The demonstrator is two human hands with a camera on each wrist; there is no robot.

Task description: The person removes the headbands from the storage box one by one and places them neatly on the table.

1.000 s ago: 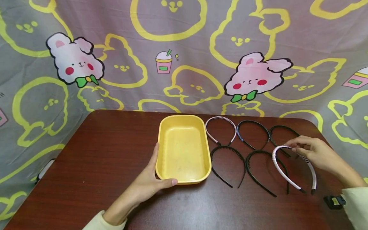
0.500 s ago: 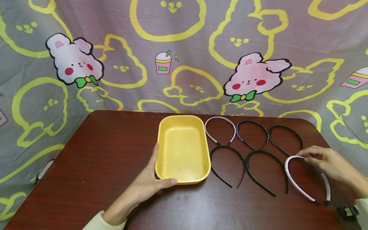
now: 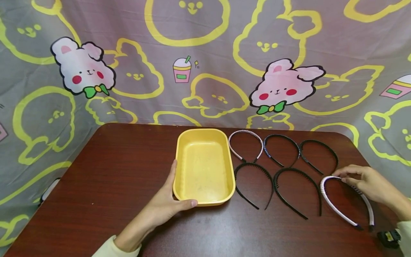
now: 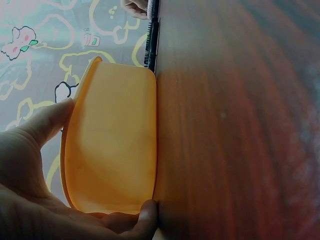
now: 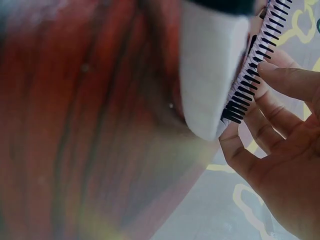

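My right hand (image 3: 366, 182) pinches a pale pink headband (image 3: 323, 188) at its top, thumb and fingertips either side of the band. Its two ends point toward the front edge. Black comb teeth (image 5: 242, 95) along its inner side show in the right wrist view. With my left hand (image 3: 160, 207) I grip a yellow plastic tub (image 3: 205, 175) at its near left corner. The thumb lies on the front rim and the fingers wrap along the left side. Nothing lies inside the tub, which stands on the brown table (image 3: 128, 171).
Several headbands lie right of the tub in two rows. At the back are a pink one (image 3: 246, 131), a blue one (image 3: 266, 150) and a black one (image 3: 318, 142). In front lie two black ones, left (image 3: 253, 164) and middle (image 3: 297, 170). A patterned curtain (image 3: 212, 60) hangs behind.
My right hand has moved right and toward me with the pale pink headband, from beside the middle black headband to the right end of the front row. The left hand and tub stay put.
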